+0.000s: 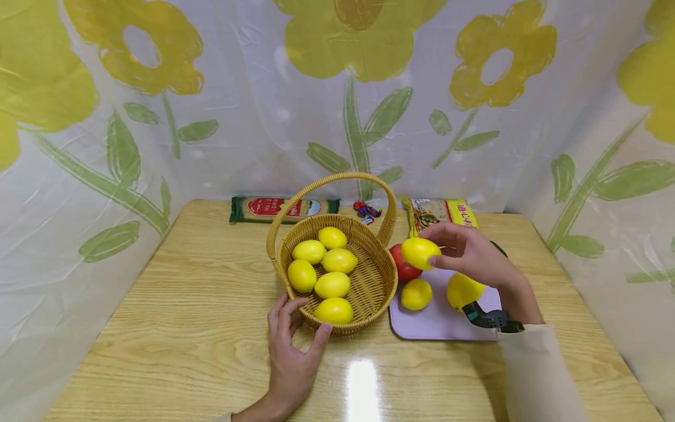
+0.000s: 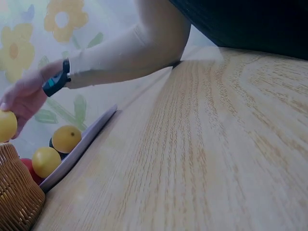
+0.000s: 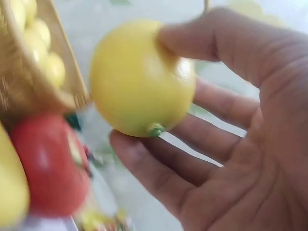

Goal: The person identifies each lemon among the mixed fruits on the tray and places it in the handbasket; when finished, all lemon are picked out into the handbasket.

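Note:
My right hand (image 1: 469, 249) pinches a yellow lemon (image 1: 420, 253) between thumb and fingers, raised just right of the wicker basket (image 1: 369, 321). In the right wrist view, the held lemon (image 3: 142, 79) shows a small green stem end. My left hand (image 1: 295, 351) holds the basket's near left rim, fingertips at the edge and thumb at the front. Inside the basket lie several lemons (image 1: 332, 285), mostly toward its left side. A lilac tray (image 1: 432, 328) beside it bears a round red fruit (image 1: 403, 266), a lemon (image 1: 416, 294) and another yellow fruit (image 1: 466, 290), partly hidden by my right wrist.
A green pasta packet (image 1: 248, 209) lies behind the basket, near a small red and purple figure (image 1: 367, 210). At the back right is a yellow food packet (image 1: 437, 214). The basket's tall handle (image 1: 348, 175) arches over it. Flowered curtains enclose the wooden table (image 1: 200, 328).

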`<state>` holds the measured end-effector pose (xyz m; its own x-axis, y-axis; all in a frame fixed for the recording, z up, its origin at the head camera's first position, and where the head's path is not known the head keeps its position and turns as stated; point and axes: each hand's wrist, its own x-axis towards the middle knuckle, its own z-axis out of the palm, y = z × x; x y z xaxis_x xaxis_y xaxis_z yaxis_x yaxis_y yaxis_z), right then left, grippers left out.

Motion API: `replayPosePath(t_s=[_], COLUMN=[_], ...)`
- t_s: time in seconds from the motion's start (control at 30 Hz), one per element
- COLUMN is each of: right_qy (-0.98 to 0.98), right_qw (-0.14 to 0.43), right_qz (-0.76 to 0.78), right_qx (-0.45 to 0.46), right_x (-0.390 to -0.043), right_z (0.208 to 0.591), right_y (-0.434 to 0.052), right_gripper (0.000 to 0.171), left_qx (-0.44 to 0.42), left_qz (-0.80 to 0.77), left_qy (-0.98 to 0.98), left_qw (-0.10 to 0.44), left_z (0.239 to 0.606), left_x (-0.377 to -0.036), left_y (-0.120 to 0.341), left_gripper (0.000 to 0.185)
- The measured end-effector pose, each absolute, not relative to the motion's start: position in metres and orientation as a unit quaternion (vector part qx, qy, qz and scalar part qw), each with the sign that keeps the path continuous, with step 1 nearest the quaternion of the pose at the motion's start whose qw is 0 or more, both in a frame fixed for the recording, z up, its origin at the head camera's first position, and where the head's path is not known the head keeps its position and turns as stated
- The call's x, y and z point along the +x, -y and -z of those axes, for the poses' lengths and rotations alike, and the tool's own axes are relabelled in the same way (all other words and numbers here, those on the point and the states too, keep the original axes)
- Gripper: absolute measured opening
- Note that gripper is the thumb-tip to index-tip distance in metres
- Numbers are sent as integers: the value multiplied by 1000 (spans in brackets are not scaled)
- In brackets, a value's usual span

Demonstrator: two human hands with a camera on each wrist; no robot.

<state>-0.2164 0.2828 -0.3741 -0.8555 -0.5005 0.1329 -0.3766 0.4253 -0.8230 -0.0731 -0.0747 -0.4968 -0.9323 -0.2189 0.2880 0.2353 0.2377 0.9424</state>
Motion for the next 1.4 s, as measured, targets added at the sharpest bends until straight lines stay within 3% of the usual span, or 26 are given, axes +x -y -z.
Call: replayPosePath(t_s=[0.13,0.4,0.57,0.73,1.0,1.2,1.4], right_qy=[-820,-853,-839,-817,-758,-790,-831], right_qw=[116,97,120,123,202,220,244], right_qz=[445,305,312,373,506,463,399], right_qx=[-342,-412,-429,-423,-358,-337,-301], right_x=[-205,-179,-170,-177,-207,-219,-221], right_z=[371,383,385,383,386,392,393], right_y=[-251,-175,-155,-168,-234,-275,-285], right_gripper=[40,41,46,48,44,41,36], left_qx=[-5,1,-3,-4,-10,-13,-14], left_qz=[615,618,616,615,612,615,617], left_qy=[766,766,767,767,767,765,762], left_qw=[186,176,180,183,193,193,195], left_z=[496,496,496,496,497,497,498], left_x=[-73,-71,-71,-72,-73,-73,-73], left_y=[75,76,75,75,74,74,74], left_gripper=[54,55,55,54,51,50,50])
